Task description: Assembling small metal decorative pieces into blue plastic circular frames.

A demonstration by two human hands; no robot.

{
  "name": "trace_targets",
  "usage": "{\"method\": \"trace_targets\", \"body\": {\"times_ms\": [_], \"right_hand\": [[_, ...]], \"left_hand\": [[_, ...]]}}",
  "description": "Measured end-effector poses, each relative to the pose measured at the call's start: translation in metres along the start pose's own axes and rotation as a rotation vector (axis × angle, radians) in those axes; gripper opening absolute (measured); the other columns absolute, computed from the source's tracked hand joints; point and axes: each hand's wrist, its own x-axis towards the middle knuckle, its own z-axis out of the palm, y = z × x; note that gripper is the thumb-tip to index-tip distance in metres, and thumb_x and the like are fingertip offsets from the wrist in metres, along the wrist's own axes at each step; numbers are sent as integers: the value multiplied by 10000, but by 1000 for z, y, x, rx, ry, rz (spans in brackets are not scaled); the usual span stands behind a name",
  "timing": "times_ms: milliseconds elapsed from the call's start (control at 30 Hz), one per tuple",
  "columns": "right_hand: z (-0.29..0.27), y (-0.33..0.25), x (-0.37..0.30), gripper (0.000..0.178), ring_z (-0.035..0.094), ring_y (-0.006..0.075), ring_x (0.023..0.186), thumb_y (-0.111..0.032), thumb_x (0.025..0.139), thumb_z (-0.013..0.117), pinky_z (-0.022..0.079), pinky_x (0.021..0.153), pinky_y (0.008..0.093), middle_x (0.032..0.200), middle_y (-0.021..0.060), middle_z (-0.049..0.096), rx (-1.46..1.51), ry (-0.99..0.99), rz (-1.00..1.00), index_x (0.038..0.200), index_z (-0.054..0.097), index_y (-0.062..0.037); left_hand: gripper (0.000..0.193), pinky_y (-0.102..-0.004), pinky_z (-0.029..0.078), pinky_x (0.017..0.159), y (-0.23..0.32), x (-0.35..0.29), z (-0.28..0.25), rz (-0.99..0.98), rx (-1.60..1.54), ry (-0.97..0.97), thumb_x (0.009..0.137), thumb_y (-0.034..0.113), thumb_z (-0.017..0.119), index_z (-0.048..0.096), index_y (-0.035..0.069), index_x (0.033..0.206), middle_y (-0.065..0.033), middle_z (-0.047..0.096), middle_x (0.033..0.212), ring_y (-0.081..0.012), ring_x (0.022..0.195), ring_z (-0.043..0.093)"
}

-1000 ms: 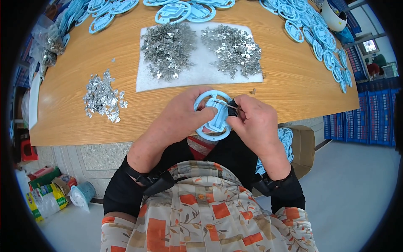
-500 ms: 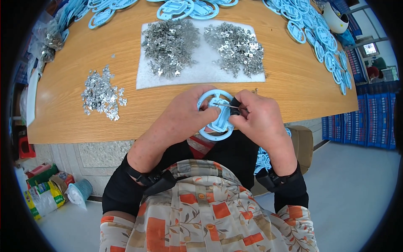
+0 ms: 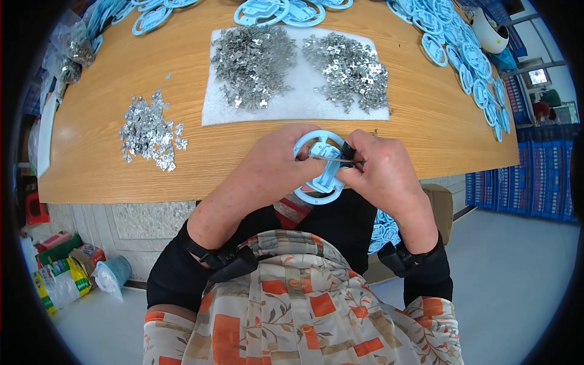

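In my left hand is a light blue plastic ring-shaped part with a raised trough across its middle, gripped at its left side near the table's front edge. Closed round a thin metal tool, my right hand works from the right of the part. The tool looks like tweezers, with something black at the fingers, and its shaft lies across the trough toward my left thumb. Its tip is by that thumb; whether it pinches a small piece I cannot tell. Small silver metal pieces lie in a loose pile to the left.
Two heaps of silver pieces, left and right, rest on a white foam sheet. More blue parts cover the table's right edge and far side. A box of blue parts stands by my right forearm. Blue crates are stacked at right.
Both hands and the blue part have shifted slightly to the right in view. The tool's tip has gone from the part's upper middle to lower, beside my left thumb.
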Motion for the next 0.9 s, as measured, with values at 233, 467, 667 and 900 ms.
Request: {"method": "trace_targets", "body": {"times_ms": [233, 467, 667, 900], "right_hand": [[-5, 8, 5, 217, 618, 285, 588, -114, 702, 720, 486, 550, 356, 648, 145, 611, 276, -39, 107, 844, 607, 4], [6, 34, 0, 163, 426, 47, 551, -42, 691, 686, 367, 509, 221, 579, -16, 479, 553, 4, 101, 823, 594, -18], [15, 41, -3, 159, 414, 26, 568, -30, 689, 687, 356, 509, 212, 588, -40, 477, 606, 12, 103, 817, 592, -26], [14, 36, -1, 170, 431, 65, 547, -45, 682, 701, 379, 505, 246, 573, -5, 477, 463, 33, 67, 808, 589, -25]], "left_hand": [[364, -285, 512, 699, 1, -1, 4, 6, -19, 62, 821, 143, 611, 607, -23, 1145, -77, 653, 908, -128, 774, 621], [382, -270, 509, 771, -3, 2, -1, -7, 20, 18, 849, 160, 606, 597, -18, 1186, -71, 666, 982, -113, 875, 614], [363, -265, 512, 770, -7, 5, -1, 20, 32, 7, 854, 143, 592, 602, -13, 1181, -59, 665, 983, -96, 866, 609], [349, -263, 513, 777, -4, 4, 0, 1, -15, -4, 862, 137, 588, 609, -12, 1176, -57, 668, 983, -96, 876, 613]]}}
